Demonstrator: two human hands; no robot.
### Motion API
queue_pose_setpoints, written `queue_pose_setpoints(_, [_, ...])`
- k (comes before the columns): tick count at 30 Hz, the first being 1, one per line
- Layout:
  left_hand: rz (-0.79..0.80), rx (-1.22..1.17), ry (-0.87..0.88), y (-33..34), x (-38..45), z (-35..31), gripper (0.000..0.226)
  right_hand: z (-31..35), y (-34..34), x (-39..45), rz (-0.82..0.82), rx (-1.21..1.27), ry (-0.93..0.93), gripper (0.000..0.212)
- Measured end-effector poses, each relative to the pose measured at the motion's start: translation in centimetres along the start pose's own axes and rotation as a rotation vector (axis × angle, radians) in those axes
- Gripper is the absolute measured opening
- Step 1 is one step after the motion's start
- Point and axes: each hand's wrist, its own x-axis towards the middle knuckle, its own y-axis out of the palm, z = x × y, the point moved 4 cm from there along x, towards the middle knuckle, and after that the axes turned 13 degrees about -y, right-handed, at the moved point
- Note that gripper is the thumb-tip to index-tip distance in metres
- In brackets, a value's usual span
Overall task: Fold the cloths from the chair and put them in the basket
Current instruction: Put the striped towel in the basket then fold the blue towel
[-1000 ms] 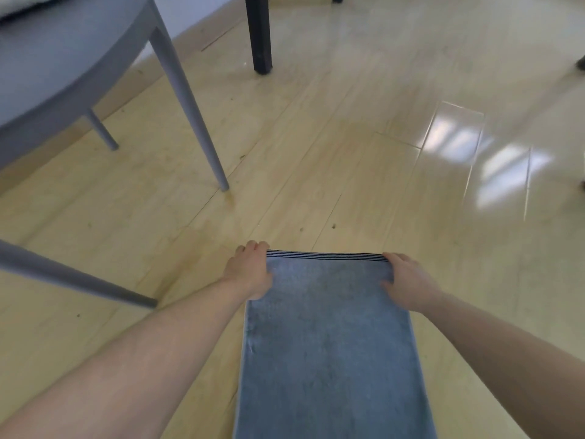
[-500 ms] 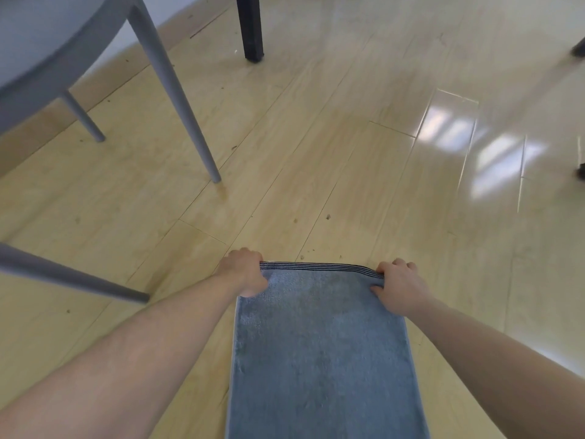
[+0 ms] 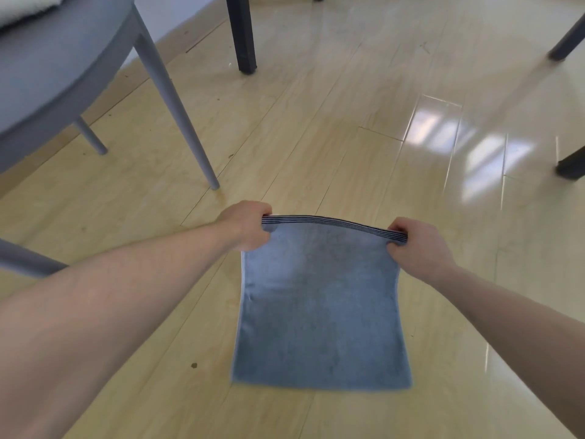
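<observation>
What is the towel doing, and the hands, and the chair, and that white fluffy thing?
Blue terry towel with a dark striped edge: lifted by its striped edge, hanging over the floor.
Left hand: pinching the towel's left corner.
Right hand: pinching the towel's right corner.
Grey round-seated chair: upright on the floor.
White fluffy cloth: lying on the chair seat.

Pale wood-plank floor (image 3: 316,122) fills the frame, glossy, with bright window glare (image 3: 459,144) at the right. A white wall (image 3: 183,14) with a wooden skirting runs along the upper left. Dark furniture legs (image 3: 242,33) stand at the top and right edges.
</observation>
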Motion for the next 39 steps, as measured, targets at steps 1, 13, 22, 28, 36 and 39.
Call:
queue_pose_setpoints(1, [-0.03,0.044,0.045,-0.7,-0.4,-0.4,0.01,0.3,-0.7,-0.1,-0.022,0.01,-0.024,0.017])
queue_pose_setpoints(13, [-0.012,0.279,0.47,3.4,-8.9,0.6,0.018,-0.6,1.1,-8.6,0.161,-0.064,-0.198,0.032])
queue_pose_setpoints(22, [0.149,0.401,0.402,11.3,-12.4,2.7,0.029,-2.2,6.9,-15.0,0.387,-0.118,-0.179,0.032])
queue_pose_setpoints(28, [0.329,0.479,0.33,13.8,-13.4,4.5,0.032,-2.8,9.4,-17.8,0.429,-0.067,-0.104,0.025])
queue_pose_setpoints(36, [0.232,0.341,0.408,13.6,-13.2,1.8,0.06,-3.3,8.4,-17.0,-0.059,0.417,0.516,0.069])
queue_pose_setpoints(39, [0.35,0.436,0.409,14.6,-13.2,1.1,0.074,-2.7,8.6,-16.4,-0.006,0.573,0.668,0.079])
